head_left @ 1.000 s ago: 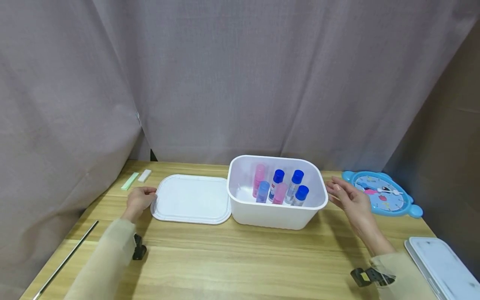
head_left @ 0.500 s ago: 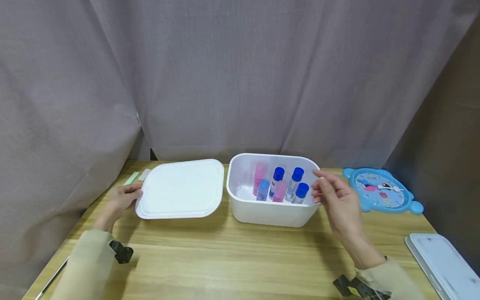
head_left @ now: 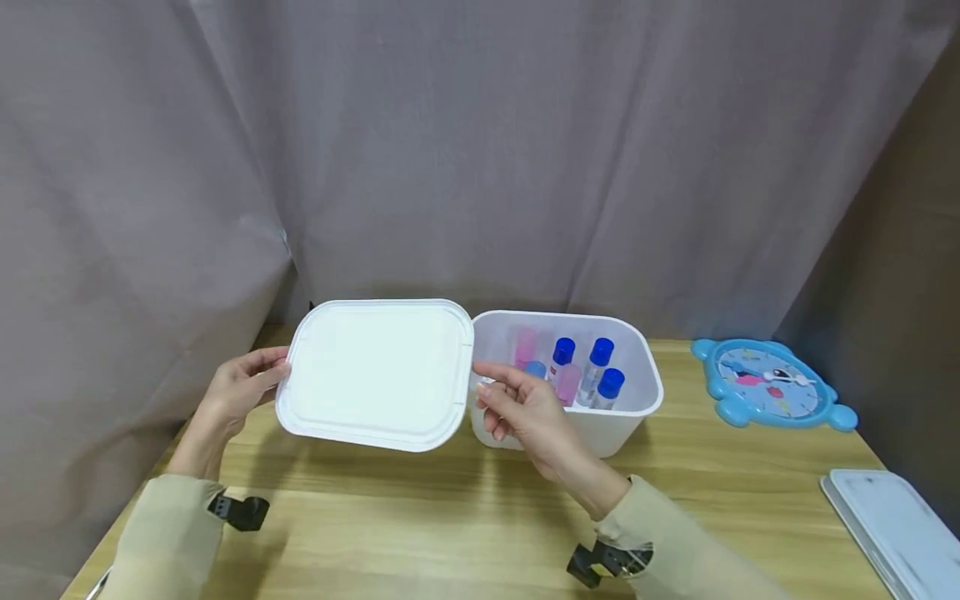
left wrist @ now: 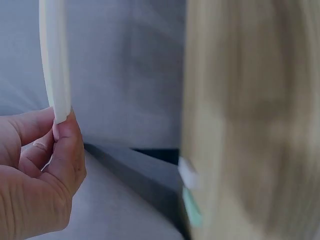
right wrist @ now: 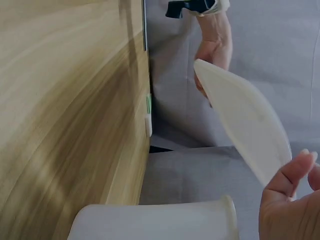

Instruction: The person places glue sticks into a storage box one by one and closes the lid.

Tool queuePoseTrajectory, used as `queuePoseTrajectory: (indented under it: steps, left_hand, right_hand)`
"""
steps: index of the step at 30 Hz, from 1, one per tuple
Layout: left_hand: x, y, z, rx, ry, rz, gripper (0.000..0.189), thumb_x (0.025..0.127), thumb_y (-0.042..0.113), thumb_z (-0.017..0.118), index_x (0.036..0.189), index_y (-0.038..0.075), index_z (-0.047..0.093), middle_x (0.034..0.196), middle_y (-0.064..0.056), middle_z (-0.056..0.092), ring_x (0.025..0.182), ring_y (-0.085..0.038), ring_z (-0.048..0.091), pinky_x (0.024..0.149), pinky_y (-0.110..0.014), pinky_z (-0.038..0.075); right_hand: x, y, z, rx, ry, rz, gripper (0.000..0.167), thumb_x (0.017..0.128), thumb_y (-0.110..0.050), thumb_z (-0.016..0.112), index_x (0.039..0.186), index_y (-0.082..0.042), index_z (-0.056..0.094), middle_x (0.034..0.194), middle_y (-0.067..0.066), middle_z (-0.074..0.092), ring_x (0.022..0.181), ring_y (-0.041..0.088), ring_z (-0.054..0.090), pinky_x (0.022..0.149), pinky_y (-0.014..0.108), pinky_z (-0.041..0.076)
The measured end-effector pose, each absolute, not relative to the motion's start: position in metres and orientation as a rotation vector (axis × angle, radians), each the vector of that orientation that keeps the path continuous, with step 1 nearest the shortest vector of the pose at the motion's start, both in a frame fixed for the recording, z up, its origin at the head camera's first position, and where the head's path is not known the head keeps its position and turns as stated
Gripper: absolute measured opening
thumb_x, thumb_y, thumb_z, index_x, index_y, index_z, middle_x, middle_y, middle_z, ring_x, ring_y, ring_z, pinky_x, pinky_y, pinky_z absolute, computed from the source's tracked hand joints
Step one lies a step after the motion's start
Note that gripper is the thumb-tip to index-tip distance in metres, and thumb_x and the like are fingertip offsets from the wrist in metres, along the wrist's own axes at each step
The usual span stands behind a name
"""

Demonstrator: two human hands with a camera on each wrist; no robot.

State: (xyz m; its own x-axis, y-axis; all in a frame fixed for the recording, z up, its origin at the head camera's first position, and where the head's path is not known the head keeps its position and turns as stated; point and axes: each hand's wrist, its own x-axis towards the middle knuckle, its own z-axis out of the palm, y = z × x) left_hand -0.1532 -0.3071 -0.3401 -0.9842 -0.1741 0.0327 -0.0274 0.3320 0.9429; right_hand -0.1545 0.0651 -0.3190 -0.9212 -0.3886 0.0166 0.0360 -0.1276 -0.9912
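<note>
In the head view my left hand [head_left: 234, 392] pinches the left edge of a white plastic lid [head_left: 378, 375], held up off the table and slightly tilted. The left wrist view shows thumb and fingers on the edge of the lid [left wrist: 56, 60]. My right hand [head_left: 536, 412] is at the lid's right edge, its index finger reaching to the rim and the other fingers loosely bent. Behind that hand stands a white open bin [head_left: 630, 367] with several small bottles inside, among them a blue-capped bottle [head_left: 602, 354] and a pink bottle [head_left: 567, 385]. The hand partly hides the bin.
A blue toy clock [head_left: 772, 383] lies on the wooden table [head_left: 705, 483] at the right. Stacked white lids [head_left: 892, 517] are at the right front. A white block [left wrist: 188, 172] and a green block [left wrist: 191, 207] lie near the table edge. A grey curtain [head_left: 450, 150] hangs behind.
My left hand has lifted the lid off the table and tilted it. My right hand has moved left from the bin's right side, across its front, to the lid's right edge.
</note>
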Motion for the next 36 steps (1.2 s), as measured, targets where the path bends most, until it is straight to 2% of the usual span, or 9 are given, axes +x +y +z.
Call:
queuePoseTrajectory:
  steps: [6,11,17,22,24,29,31,33,36]
  left_hand:
    - [-0.149,-0.293,-0.32,0.088,-2.413,-1.817,0.042,0.095,0.021,0.057,0.128,-0.003,0.049,0.094,0.01,0.056,0.082,0.001,0.058,0.072,-0.015,0.053]
    - [-0.152,-0.28,-0.311,-0.024,-2.31,-2.0,0.038,0.092,0.02,0.061,0.125,0.003,0.054,0.097,0.015,0.062,0.086,0.001,0.061,0.076,-0.015,0.053]
    - [-0.161,-0.252,-0.307,-0.15,-2.118,-2.063,0.015,0.09,0.011,0.063,0.102,0.019,0.067,0.091,0.012,0.067,0.084,0.0,0.064,0.076,-0.016,0.054]
    - [-0.168,-0.225,-0.301,-0.213,-1.931,-1.938,0.027,0.088,0.0,0.063,0.086,0.026,0.071,0.085,0.007,0.06,0.078,-0.001,0.061,0.074,-0.015,0.054]
    - [-0.17,-0.215,-0.297,-0.214,-1.882,-1.888,0.027,0.086,-0.002,0.064,0.085,0.024,0.071,0.085,0.006,0.058,0.076,-0.002,0.059,0.073,-0.014,0.054]
    - [-0.176,-0.198,-0.289,-0.227,-1.896,-1.877,0.01,0.088,0.0,0.063,0.095,0.002,0.069,0.083,0.008,0.063,0.074,-0.002,0.061,0.069,-0.016,0.055]
    - [-0.177,-0.193,-0.287,-0.254,-1.949,-1.928,0.02,0.091,0.003,0.059,0.109,-0.005,0.065,0.086,0.011,0.066,0.078,-0.002,0.062,0.07,-0.017,0.055]
    - [-0.178,-0.188,-0.287,-0.293,-2.011,-1.978,0.031,0.094,0.006,0.055,0.122,-0.008,0.057,0.097,0.012,0.068,0.083,-0.001,0.063,0.073,-0.017,0.055]
    - [-0.18,-0.181,-0.289,-0.331,-2.073,-2.035,0.039,0.098,0.015,0.05,0.132,-0.005,0.049,0.121,0.002,0.063,0.091,-0.002,0.062,0.075,-0.018,0.055]
  right_hand:
    - [-0.154,0.073,-0.318,-0.354,1.938,-2.179,0.027,0.093,-0.006,0.056,0.116,0.009,0.054,0.069,0.001,0.057,0.054,0.007,0.051,0.048,0.015,0.045]
    - [-0.157,0.092,-0.309,-0.367,2.012,-2.229,0.029,0.094,-0.004,0.055,0.117,0.012,0.052,0.07,-0.002,0.058,0.054,0.006,0.053,0.049,0.015,0.046]
    - [-0.162,0.116,-0.293,-0.497,2.169,-2.31,0.021,0.092,-0.002,0.057,0.109,0.009,0.059,0.067,-0.002,0.059,0.052,0.005,0.056,0.048,0.017,0.05]
    - [-0.164,0.135,-0.285,-0.597,2.336,-2.325,0.009,0.09,-0.002,0.061,0.097,-0.005,0.066,0.068,-0.002,0.063,0.056,0.006,0.06,0.054,0.02,0.054]
    - [-0.165,0.143,-0.283,-0.649,2.414,-2.319,0.009,0.09,-0.001,0.061,0.096,-0.001,0.066,0.071,-0.003,0.065,0.059,0.006,0.062,0.057,0.02,0.055]
    - [-0.171,0.16,-0.279,-0.7,2.52,-2.332,0.018,0.091,-0.004,0.059,0.104,0.009,0.064,0.08,-0.005,0.07,0.069,0.008,0.068,0.065,0.022,0.057]
    - [-0.175,0.167,-0.279,-0.667,2.507,-2.346,0.026,0.094,-0.011,0.056,0.111,0.007,0.063,0.084,-0.006,0.071,0.074,0.008,0.068,0.069,0.022,0.057]
    - [-0.18,0.174,-0.28,-0.609,2.442,-2.377,0.034,0.096,-0.019,0.054,0.118,0.005,0.061,0.091,-0.007,0.07,0.079,0.008,0.068,0.071,0.021,0.056]
    - [-0.188,0.183,-0.284,-0.503,2.334,-2.422,0.046,0.095,-0.028,0.053,0.126,0.006,0.055,0.101,-0.008,0.068,0.083,0.006,0.066,0.071,0.018,0.055]
